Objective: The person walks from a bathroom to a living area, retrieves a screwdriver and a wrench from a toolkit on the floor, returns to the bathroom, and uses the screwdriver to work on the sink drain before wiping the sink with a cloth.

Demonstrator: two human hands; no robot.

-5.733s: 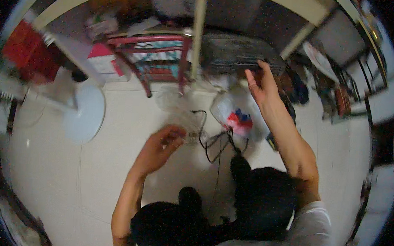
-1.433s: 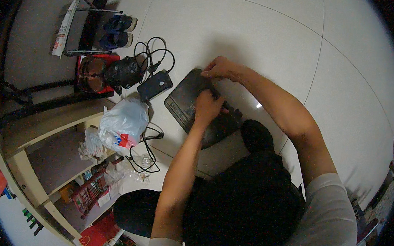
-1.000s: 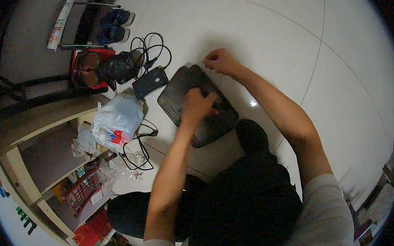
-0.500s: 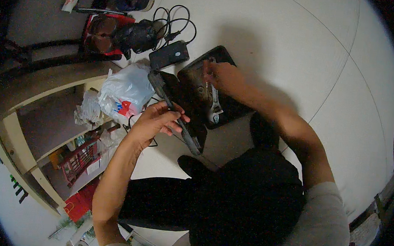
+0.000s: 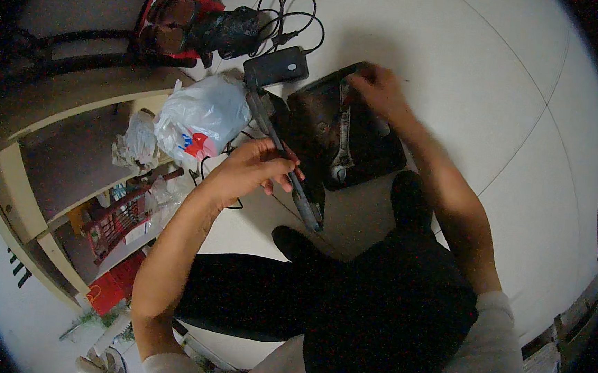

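Note:
A black tool case [image 5: 373,165] lies opened on the floor in front of me, its lid [image 5: 302,204] raised on the left side. My left hand [image 5: 255,169] grips the edge of that lid between thumb and fingers. Inside the case rests a silver adjustable wrench [image 5: 344,151], its jaw end toward me. A small round metal piece [image 5: 322,128] shows beside it. My right hand [image 5: 382,92] is over the far end of the case, close to the wrench's far end. Its fingers are bent together, and whatever they hold, if anything, is hidden.
Beyond the case sits a black box-shaped adapter [image 5: 276,66] with a coiled cable [image 5: 310,22]. A white plastic bag [image 5: 203,114] stands left of the lid, against a low shelf unit [image 5: 74,129]. Brown shoes [image 5: 171,25] lie farther back. My black-clad legs [image 5: 236,293] are near the case.
My right hand has moved away from the middle of the case toward its far right rim. My left hand still holds the lid. The whole view has shifted slightly.

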